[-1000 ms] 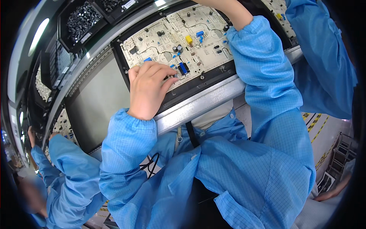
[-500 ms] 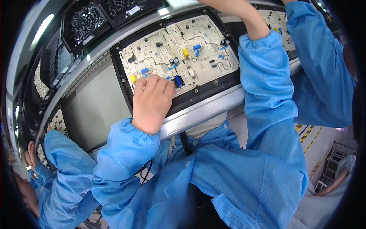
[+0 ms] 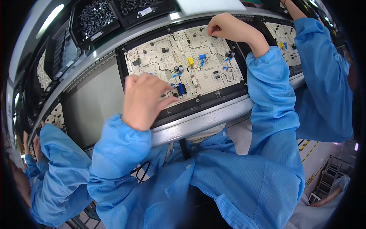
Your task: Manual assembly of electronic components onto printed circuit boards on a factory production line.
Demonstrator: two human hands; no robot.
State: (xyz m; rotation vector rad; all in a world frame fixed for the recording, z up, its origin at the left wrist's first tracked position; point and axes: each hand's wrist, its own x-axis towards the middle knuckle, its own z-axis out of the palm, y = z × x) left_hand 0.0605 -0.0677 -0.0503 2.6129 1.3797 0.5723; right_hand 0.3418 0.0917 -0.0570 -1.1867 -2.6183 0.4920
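1. White PCB point(image 3: 207, 84) is seated in a blk frame point(image 3: 207, 100), up front of the wearer, btwn/under both hands; near edge is bordered by a bare metal rail point(image 3: 202, 118).
2. L hand point(image 3: 142, 102) is held over the PCB's near-L corner, slightly blurred; grip is released, w/ thumb & index spread apart. Sm. dark parts are seen by the fingertips; contact can't be told.
3. Blue-and-blk comp. point(image 3: 181, 89) is mounted upright just R of the L thumb & index.
4. R hand point(image 3: 233, 29) is placed at the PCB's far edge, toward its R corner; fingers are curled w/ tips turned down. Whether a part is pinched there can't be told.
5. Yellow block point(image 3: 191, 61) & blue block point(image 3: 202, 57) are mounted side by side, approx. mid-PCB, btwn the hands.
6. A grey panel point(image 3: 93, 101) is set L of the frame; another populated board point(image 3: 285, 36) is set to the R, near a co-worker's blue sleeve point(image 3: 322, 76).
7. Blk parts point(image 3: 95, 17) are heaped in a bin, far L.
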